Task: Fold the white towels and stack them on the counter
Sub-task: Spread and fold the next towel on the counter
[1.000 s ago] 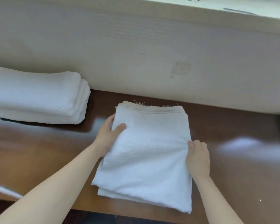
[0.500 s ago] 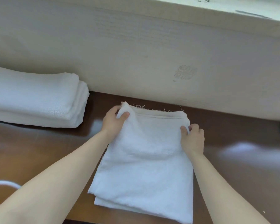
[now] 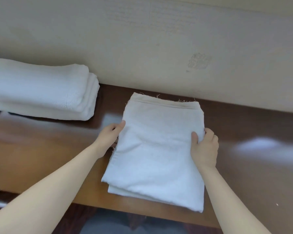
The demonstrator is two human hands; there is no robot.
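A folded white towel [image 3: 156, 149] lies on the brown wooden counter [image 3: 41, 149], its frayed far edge toward the wall. My left hand [image 3: 109, 137] grips its left edge, thumb on top and fingers tucked underneath. My right hand [image 3: 204, 146] grips the right edge the same way, thumb pressed on the cloth. A stack of folded white towels [image 3: 41, 88] sits at the back left of the counter, against the wall.
A beige wall [image 3: 159, 48] runs along the back of the counter. The counter's front edge lies close below the towel, with dark floor and grey cloth beneath it. Bare glossy wood stretches to the right.
Both hands slid back from the towel's far corners to the middle of its side edges. The towel lies flatter, and the view has shifted a little.
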